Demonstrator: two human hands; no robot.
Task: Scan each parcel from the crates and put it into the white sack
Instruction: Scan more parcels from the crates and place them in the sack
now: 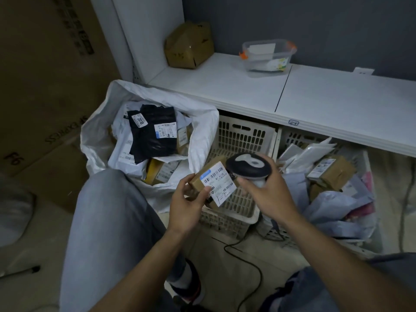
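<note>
a small brown cardboard parcel (216, 183), white barcode label facing up, is tilting above the off-white slotted plastic crate (243, 136), with the black-and-white handheld scanner (247, 165) just beside it. the second such crate (292, 137) is holding boxes (333, 172) and mailers (337, 208). the crumpled white sack (99, 140) is sitting open, holding parcels (153, 131).

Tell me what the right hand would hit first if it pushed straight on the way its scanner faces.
Most likely the small brown parcel held in the left hand; the scanner gripped by the right hand sits right beside its label. With one view, the gap between them is uncertain.
</note>
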